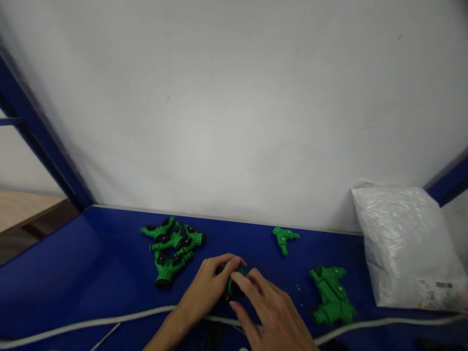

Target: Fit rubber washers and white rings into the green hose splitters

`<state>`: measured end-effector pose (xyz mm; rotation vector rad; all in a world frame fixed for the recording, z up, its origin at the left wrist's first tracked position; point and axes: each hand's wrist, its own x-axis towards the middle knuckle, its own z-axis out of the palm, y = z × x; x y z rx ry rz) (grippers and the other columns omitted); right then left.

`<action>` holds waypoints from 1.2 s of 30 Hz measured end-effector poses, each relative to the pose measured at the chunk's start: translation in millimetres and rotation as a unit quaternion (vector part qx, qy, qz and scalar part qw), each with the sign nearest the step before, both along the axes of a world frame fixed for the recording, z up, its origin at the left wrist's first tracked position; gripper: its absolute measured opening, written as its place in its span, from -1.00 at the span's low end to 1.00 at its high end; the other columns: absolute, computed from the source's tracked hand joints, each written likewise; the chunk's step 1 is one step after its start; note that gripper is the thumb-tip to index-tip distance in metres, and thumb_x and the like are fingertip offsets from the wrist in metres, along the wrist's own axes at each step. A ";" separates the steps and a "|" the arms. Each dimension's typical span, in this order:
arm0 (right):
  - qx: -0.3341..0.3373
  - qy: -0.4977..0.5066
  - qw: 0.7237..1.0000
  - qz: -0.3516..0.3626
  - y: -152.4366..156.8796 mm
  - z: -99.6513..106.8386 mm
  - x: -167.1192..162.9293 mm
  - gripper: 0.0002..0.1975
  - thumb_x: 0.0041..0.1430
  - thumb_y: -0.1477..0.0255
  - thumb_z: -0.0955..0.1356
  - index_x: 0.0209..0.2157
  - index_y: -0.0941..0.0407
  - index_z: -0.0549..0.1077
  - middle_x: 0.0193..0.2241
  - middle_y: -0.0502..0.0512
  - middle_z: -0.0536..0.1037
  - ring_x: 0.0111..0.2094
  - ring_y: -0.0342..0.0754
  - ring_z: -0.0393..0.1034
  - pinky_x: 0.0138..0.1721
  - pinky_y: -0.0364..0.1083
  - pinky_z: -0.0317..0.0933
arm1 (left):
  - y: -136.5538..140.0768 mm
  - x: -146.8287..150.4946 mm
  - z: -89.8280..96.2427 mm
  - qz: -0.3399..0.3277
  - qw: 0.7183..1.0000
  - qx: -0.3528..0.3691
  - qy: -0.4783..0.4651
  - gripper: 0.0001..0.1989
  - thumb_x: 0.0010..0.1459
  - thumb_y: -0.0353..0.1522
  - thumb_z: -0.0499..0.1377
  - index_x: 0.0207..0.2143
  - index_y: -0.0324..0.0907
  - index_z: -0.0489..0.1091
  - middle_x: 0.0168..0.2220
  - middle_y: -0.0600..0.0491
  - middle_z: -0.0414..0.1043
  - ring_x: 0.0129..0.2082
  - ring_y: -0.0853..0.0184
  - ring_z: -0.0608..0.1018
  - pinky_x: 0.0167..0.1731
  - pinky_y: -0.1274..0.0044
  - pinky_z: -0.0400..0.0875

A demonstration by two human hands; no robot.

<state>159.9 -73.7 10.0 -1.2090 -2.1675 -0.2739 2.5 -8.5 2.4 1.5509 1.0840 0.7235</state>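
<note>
My left hand [210,280] is closed around a green-and-black hose splitter [231,286], most of which is hidden by my fingers. My right hand [268,307] pinches near the splitter's round end, its index finger against the green part and its thumb just below. Left of my hands lies a group of several green Y-shaped hose splitters [167,268] with black valve levers and black collars. Beyond my right hand rests a single green splitter body [283,238] without black levers. Further right, more green splitter bodies [332,295] lie piled together.
A white cable [120,318] runs across the front of the blue table [91,263], passing beneath my hands. At the right stands a silvery-white plastic bag [405,248]. A thin metal tool [105,336] lies at the front left. A white wall panel [226,122] closes the back.
</note>
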 end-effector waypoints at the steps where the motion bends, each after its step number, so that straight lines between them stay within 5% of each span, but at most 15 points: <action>1: -0.005 -0.002 1.000 0.005 0.3 0.7 0.2 -0.61 0.49 0.24 0.02 0.06 0.05 0.33 -0.24 0.16 0.62 -0.33 -0.01 0.60 -0.41 -0.11 0.45 | 0.0 -0.2 0.4 -0.001 1.000 -0.005 -0.003 -0.48 0.26 -0.01 0.03 -0.19 -0.21 0.58 -0.31 0.02 0.61 -0.41 0.28 0.55 -0.45 0.56 0.37; 6: -0.040 0.034 0.999 0.000 0.9 -6.7 -0.2 -0.66 0.48 0.21 0.07 -0.11 0.07 0.35 -0.37 0.09 0.61 -0.42 -0.01 0.57 -0.41 -0.09 0.42 | -2.5 -0.1 2.4 0.008 0.999 0.046 0.018 -0.53 0.29 -0.04 0.03 -0.21 -0.16 0.61 -0.25 0.05 0.63 -0.25 0.24 0.57 -0.22 0.55 0.38; 12: -0.013 0.041 0.998 -0.050 -0.4 -13.6 -2.2 -0.66 0.44 0.13 0.14 -0.28 0.07 0.30 -0.60 -0.02 0.49 -0.61 -0.06 0.47 -0.60 -0.14 0.24 | -5.1 0.9 3.8 -0.003 0.998 0.053 0.026 -0.54 0.30 -0.05 0.02 -0.21 -0.13 0.60 -0.25 0.08 0.63 -0.23 0.26 0.58 -0.21 0.57 0.36; 20: -0.030 0.025 0.999 0.003 0.7 -2.5 -0.7 -0.65 0.48 0.24 0.08 0.06 0.06 0.32 -0.30 0.11 0.61 -0.38 -0.02 0.59 -0.39 -0.11 0.44 | 0.8 -0.1 2.0 0.021 1.000 0.014 -0.010 -0.52 0.26 -0.02 0.06 -0.19 -0.20 0.58 -0.23 0.02 0.63 -0.22 0.23 0.57 -0.18 0.54 0.40; 30: -0.034 0.073 0.996 -0.029 1.8 -14.7 0.1 -0.64 0.42 0.10 0.16 -0.24 0.08 0.34 -0.59 -0.03 0.51 -0.60 -0.06 0.50 -0.58 -0.15 0.33 | -5.8 1.1 2.3 0.027 0.996 0.066 0.047 -0.52 0.29 -0.04 0.01 -0.18 -0.14 0.60 -0.23 0.05 0.62 -0.25 0.24 0.56 -0.22 0.55 0.36; 36: -0.026 0.035 0.998 -0.038 0.3 -15.2 3.1 -0.65 0.39 0.11 0.22 -0.10 0.10 0.37 -0.48 0.05 0.56 -0.51 -0.02 0.55 -0.52 -0.13 0.38 | -3.5 0.3 4.4 0.025 0.997 0.060 0.029 -0.52 0.29 -0.03 0.03 -0.22 -0.16 0.60 -0.29 0.06 0.61 -0.29 0.26 0.55 -0.25 0.55 0.36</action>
